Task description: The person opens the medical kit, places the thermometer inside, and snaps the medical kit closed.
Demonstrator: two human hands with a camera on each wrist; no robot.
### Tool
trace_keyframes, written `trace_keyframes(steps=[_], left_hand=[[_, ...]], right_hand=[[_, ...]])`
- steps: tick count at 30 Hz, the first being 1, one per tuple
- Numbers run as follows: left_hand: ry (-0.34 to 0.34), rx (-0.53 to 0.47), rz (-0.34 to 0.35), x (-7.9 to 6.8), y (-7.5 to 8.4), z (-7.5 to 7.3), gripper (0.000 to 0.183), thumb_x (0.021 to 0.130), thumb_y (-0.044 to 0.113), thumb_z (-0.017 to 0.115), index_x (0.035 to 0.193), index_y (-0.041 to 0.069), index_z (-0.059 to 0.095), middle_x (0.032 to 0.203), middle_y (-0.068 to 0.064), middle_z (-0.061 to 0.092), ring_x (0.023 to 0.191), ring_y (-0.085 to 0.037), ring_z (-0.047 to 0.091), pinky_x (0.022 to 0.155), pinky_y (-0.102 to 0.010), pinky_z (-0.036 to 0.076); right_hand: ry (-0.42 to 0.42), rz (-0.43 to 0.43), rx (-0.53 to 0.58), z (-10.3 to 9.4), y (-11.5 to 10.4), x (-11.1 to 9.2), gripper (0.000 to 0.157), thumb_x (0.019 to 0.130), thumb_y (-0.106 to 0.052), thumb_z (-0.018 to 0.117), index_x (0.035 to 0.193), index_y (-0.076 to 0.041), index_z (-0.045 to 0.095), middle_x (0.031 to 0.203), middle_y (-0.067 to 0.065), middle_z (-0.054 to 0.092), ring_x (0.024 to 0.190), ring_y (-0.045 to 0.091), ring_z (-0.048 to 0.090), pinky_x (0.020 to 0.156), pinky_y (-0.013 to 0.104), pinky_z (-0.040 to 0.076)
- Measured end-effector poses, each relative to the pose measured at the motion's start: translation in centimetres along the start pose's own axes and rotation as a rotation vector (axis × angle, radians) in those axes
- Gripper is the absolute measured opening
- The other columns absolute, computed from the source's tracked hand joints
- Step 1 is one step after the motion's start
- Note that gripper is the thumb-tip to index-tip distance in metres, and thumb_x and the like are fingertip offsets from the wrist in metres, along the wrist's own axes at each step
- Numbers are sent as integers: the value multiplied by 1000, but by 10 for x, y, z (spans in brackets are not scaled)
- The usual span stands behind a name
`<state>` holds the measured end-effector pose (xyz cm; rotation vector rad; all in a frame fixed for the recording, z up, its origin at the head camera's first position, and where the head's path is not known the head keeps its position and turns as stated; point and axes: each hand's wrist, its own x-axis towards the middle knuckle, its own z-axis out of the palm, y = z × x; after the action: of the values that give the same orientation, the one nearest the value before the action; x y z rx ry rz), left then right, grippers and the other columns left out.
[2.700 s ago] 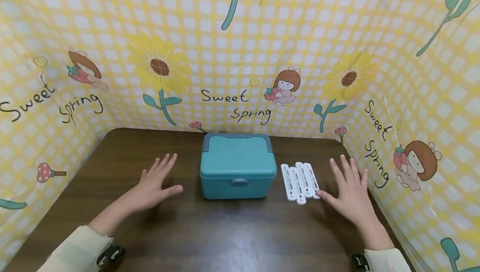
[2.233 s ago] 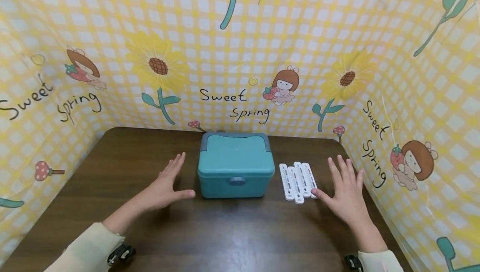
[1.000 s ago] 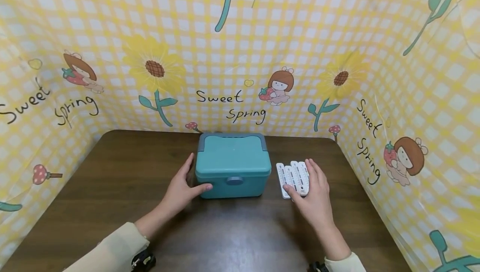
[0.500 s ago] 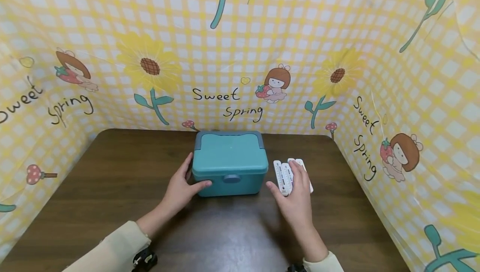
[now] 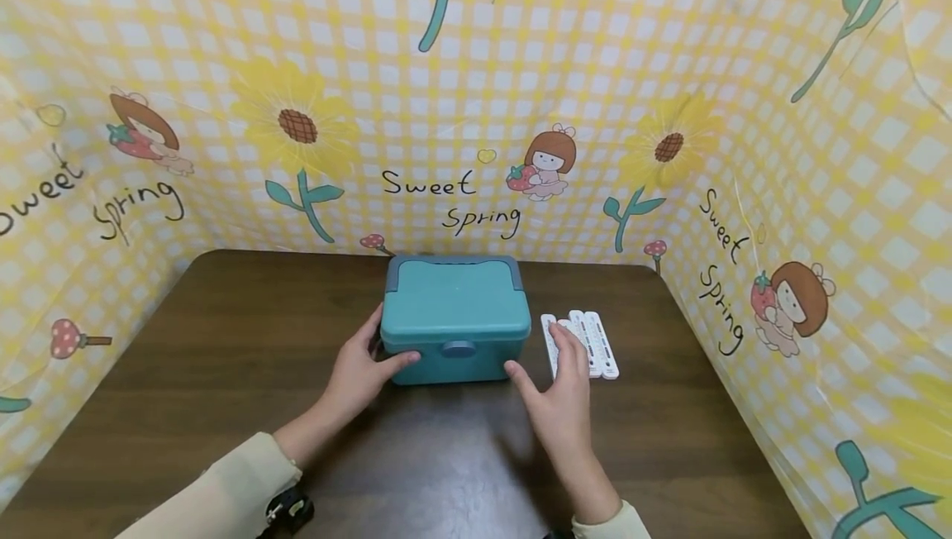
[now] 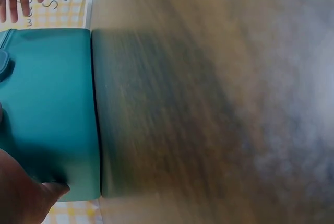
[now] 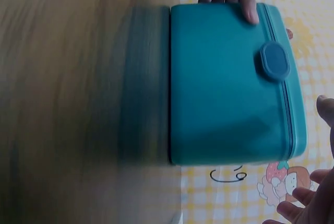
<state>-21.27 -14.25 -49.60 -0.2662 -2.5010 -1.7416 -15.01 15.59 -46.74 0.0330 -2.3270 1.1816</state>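
Note:
A teal plastic storage box with its lid down and a blue-grey latch stands on the table. My left hand holds its left end, thumb on the front face and fingers around the side; the right wrist view shows that thumb against the box. Just off the box's right front corner is my right hand, fingers spread and holding nothing. Several white flat strips with small printed marks lie side by side to the right of the box, partly hidden behind the right hand.
The dark wooden table has a rounded far edge. A yellow checked curtain printed with flowers and cartoon figures surrounds it at the back and sides. Black bands sit at the sleeve cuffs.
My left hand has come in from the left and taken hold of the box's end. The right hand has moved left, across the strips, toward the box. Box and strips stay in place.

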Motion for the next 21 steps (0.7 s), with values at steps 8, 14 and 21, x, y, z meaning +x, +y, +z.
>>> trace_keyframes(steps=[8, 14, 21], left_hand=[[-2, 4, 6, 0, 4, 1, 105, 84, 49, 82, 165, 23, 19, 168, -6, 28, 153, -29, 32, 119, -53, 36], [7, 8, 16, 1, 8, 2, 104, 85, 49, 82, 165, 22, 20, 167, -6, 29, 152, -28, 33, 117, -52, 38], [13, 27, 11, -1, 7, 6, 104, 85, 50, 80, 165, 21, 20, 166, -8, 32, 150, -30, 36, 115, -52, 41]], right_hand=[[29, -15, 34, 17, -14, -6, 83, 82, -47, 86, 148, -10, 52, 151, 10, 45, 141, 31, 44, 113, 58, 43], [62, -14, 44, 30, -25, -9, 80, 83, -46, 85, 146, -9, 53, 151, 12, 44, 140, 33, 45, 112, 57, 44], [148, 23, 38, 44, -36, -18, 80, 80, -45, 88, 144, -9, 55, 146, 10, 45, 137, 29, 45, 111, 54, 46]])
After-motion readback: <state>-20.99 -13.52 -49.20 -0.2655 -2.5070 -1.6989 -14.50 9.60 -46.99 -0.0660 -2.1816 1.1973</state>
